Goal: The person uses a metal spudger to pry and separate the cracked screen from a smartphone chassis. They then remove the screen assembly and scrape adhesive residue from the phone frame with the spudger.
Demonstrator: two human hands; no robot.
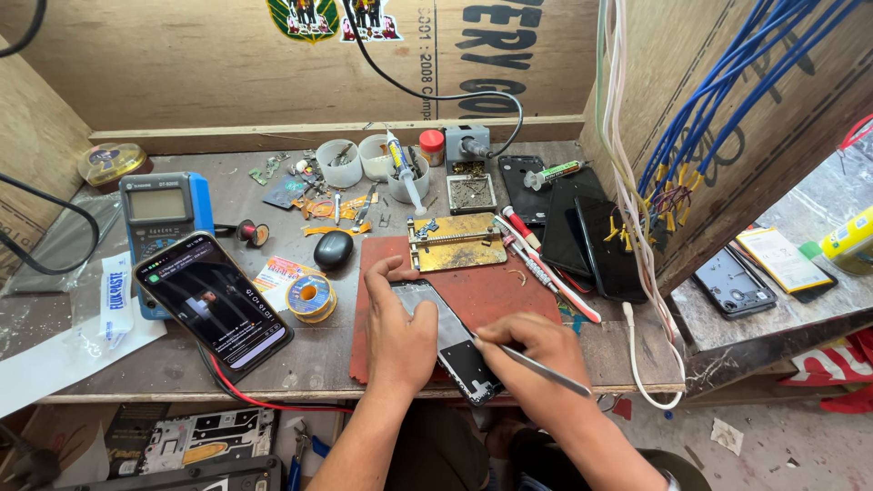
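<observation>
An opened phone (450,338) lies back-side up on a red-brown mat (496,291) at the bench's front edge. My left hand (398,332) rests flat on its left side and holds it down. My right hand (527,344) grips metal tweezers (544,371) like a pen, the tip touching the phone's middle. The phone's lower end with a dark camera area (480,389) pokes out between my wrists.
A lit phone (214,303) leans on a blue multimeter (159,218) at left, next to a solder spool (309,296) and a black oval object (333,248). A brass board holder (455,241), white cups (373,156), dark phones (582,232) and blue wires (709,109) surround the mat.
</observation>
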